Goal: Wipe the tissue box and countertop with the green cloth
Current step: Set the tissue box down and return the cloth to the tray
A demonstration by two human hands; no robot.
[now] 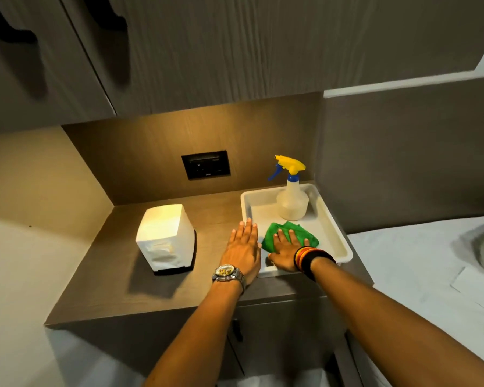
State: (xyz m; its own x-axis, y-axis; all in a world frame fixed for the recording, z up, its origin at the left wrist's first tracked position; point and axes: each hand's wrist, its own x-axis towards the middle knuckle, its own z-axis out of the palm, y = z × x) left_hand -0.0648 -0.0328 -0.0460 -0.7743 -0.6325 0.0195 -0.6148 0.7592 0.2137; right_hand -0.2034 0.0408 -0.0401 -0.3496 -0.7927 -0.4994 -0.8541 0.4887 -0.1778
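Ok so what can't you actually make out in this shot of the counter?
All from the head view:
- Green cloth: its near half lies under the right hand.
- Tray: the near left corner is covered by both hands; the left hand overlaps its edge.
- Wall socket: dark, markings too small.
- Tissue box: far sides hidden by its own body.

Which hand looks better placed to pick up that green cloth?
The right hand. It already lies flat on the green cloth inside the white tray, so its fingers need only close. The left hand rests beside the tray on the countertop, off the cloth.
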